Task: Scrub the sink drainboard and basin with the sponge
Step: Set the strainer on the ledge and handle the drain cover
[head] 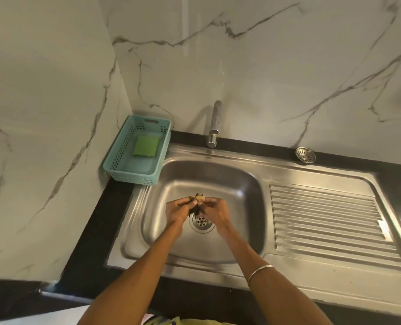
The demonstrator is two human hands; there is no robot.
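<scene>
Both hands, the left hand (180,207) and right hand (214,208), pinch a small clump of what looks like food scraps (196,200) over the basin (237,184), above the open drain (202,222). Dropped bits could clog it, since the strainer (305,155) sits out on the counter. The green sponge (146,146) lies untouched in the teal basket (115,160), well apart from the drainboard (328,221).

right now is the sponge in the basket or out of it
In. The green sponge lies flat on the floor of the teal basket beside the basin; neither hand touches it.
</scene>
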